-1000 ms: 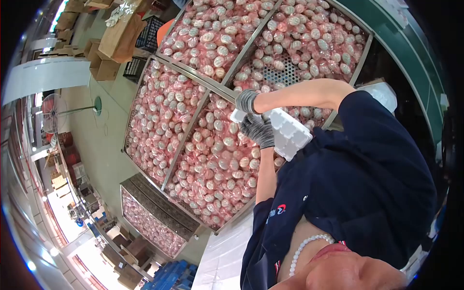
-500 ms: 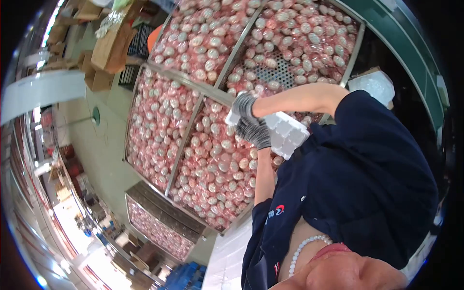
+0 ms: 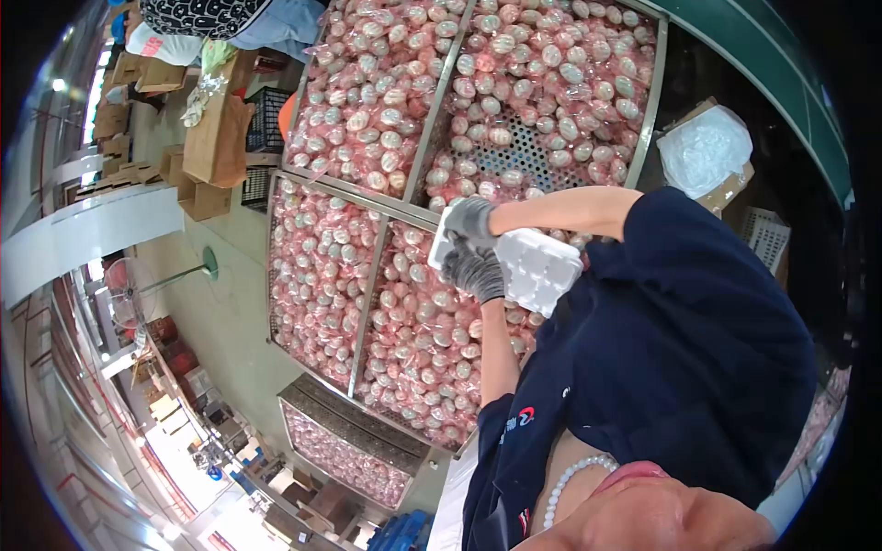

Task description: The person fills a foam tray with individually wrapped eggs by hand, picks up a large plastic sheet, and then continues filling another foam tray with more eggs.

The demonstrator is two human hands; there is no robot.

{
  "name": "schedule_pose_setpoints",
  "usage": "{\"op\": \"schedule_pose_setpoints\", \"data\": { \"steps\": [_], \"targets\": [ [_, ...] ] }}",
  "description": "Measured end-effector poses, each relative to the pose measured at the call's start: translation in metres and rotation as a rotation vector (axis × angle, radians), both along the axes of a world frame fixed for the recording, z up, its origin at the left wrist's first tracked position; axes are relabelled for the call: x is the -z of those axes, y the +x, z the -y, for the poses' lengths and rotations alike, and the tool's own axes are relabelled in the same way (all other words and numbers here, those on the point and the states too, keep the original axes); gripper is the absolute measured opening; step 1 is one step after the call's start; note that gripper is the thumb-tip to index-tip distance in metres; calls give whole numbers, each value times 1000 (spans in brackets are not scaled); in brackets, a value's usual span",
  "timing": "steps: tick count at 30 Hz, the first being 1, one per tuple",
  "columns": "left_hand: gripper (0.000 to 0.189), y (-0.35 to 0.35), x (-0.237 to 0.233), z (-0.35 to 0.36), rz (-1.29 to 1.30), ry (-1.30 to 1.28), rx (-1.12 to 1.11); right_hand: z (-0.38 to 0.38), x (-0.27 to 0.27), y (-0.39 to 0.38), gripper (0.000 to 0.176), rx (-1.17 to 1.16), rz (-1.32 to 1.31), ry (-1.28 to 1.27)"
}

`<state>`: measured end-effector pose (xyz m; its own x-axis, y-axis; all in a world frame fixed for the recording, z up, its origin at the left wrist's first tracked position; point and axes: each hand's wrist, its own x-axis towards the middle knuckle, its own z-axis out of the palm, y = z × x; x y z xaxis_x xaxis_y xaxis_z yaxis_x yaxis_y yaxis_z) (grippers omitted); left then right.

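Observation:
A white moulded plastic egg tray (image 3: 537, 266) with rounded cups is held over the bins, tilted, one end close to my body. My right hand (image 3: 470, 220), in a grey knit glove, grips its far end from above. My left hand (image 3: 476, 273), gloved the same way, has its fingers curled at that end too, just below the right hand. Part of the tray is hidden behind both hands. Beneath lie many egg-shaped pieces (image 3: 413, 312), pale with pink, in clear wrap.
Metal dividers (image 3: 367, 294) split the bin into compartments, one showing a perforated floor (image 3: 514, 156). A box with a white plastic bag (image 3: 703, 151) stands at right. Beyond are cardboard boxes (image 3: 216, 147), a fan (image 3: 129, 292), another metal bin (image 3: 349, 450) and a person's patterned clothing (image 3: 197, 16).
The view has shifted, bringing a person's clothing in at the top left. Both hands stay at the tray's far end, and the tray's cups face the camera more.

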<state>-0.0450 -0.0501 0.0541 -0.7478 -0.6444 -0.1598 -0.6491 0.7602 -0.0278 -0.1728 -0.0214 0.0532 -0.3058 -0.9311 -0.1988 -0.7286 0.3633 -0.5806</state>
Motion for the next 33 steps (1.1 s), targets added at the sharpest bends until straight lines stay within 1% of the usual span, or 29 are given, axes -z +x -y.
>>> {"op": "schedule_pose_setpoints", "data": {
  "steps": [1, 2, 3, 4, 5, 7, 8, 10, 12, 13, 15, 16, 17, 19, 21, 23, 24, 25, 26, 27, 28, 29, 30, 31, 32, 33],
  "targets": [
    [62, 1, -2, -2, -84, 55, 21, -5, 39, -7, 23, 12, 171, -140],
    [66, 5, 10, 1, -112, 76, 5, -33, 27, -15, 25, 105, 232, -415],
    [66, 6, 15, 2, -107, 83, -10, -52, 36, -25, 22, 237, 10, -289],
    [66, 8, 19, 1, -191, 39, 11, -74, 37, -44, 25, 260, -104, -224],
    [66, 12, 22, 0, -269, -9, 35, -92, 55, -69, 28, 476, 170, 150],
    [65, 10, 19, -1, -291, 32, 48, -142, 126, -84, 29, 679, 4, 166],
    [65, 7, 18, -2, -248, 54, 15, -170, 165, -81, 24, 509, -275, 98],
    [65, 0, 16, -4, -208, 76, -35, -181, 174, -83, 19, 311, -548, 25],
    [61, 1, 11, -4, -296, 22, 33, -180, 183, -82, 19, 240, -600, 225],
    [61, 1, 9, -5, -281, 17, 20, -176, 191, -83, 19, 226, -587, 219],
    [61, -2, 6, -5, -355, -50, 85, -165, 199, -92, 22, 235, -410, 283],
    [62, -1, 9, -4, -354, -63, 95, -157, 201, -94, 21, 248, -420, 415],
    [62, 0, 8, -4, -352, -63, 92, -154, 201, -92, 21, 244, -418, 415],
    [62, -4, 3, -5, -325, 31, 20, -154, 191, -94, 19, 215, -448, 442],
    [61, -1, 8, -2, -350, 34, 26, -156, 177, -95, 19, 204, -438, 473],
    [61, 4, 14, -2, -373, 45, 30, -175, 160, -98, 22, 144, -424, 230],
    [61, 4, 16, -2, -400, 7, 37, -174, 151, -102, 45, 313, -163, 346],
    [60, 5, 17, -1, -427, -31, 47, -178, 142, -103, 45, 306, -170, 350],
    [59, 6, 17, -1, -406, 33, 19, -182, 133, -103, 45, 363, -128, 298],
    [59, 7, 17, 0, -413, 36, 17, -187, 127, -102, 45, 421, -87, 244],
    [58, 8, 18, 0, -400, 44, 10, -194, 161, -105, 43, 441, 26, 294],
    [58, 7, 18, -1, -390, 51, 4, -195, 174, -95, 43, 443, 15, 294],
    [56, 6, 15, -4, -353, -36, -19, -195, 181, -85, 43, 426, -122, 413],
    [56, 5, 15, -5, -364, -40, -27, -195, 186, -79, 45, 430, -188, 440],
    [57, 6, 15, -3, -391, 16, -8, -196, 192, -73, 47, 434, -253, 468],
    [57, 9, 15, -1, -412, 70, 12, -189, 184, -74, 47, 424, -252, 459]
  ]
}}
